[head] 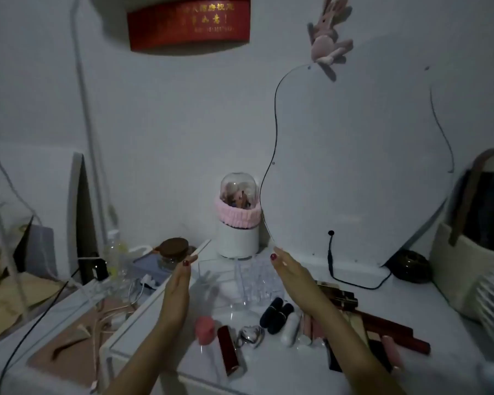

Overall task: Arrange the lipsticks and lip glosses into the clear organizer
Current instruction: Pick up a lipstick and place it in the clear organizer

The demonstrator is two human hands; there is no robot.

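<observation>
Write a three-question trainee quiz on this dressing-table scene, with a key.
1. True or false: the clear organizer already holds lipsticks.
2. Which hand is nearer the mirror? A. left hand B. right hand
3. Fill in: the dark red lipstick lies beside a pink ____.

Key
1. False; its compartments look empty.
2. B.
3. Sponge.

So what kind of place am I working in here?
Likely a bedroom vanity: a wavy-edged mirror leans on the wall, a domed makeup-brush holder stands beside it, and lipsticks lie on the white tabletop.
</observation>
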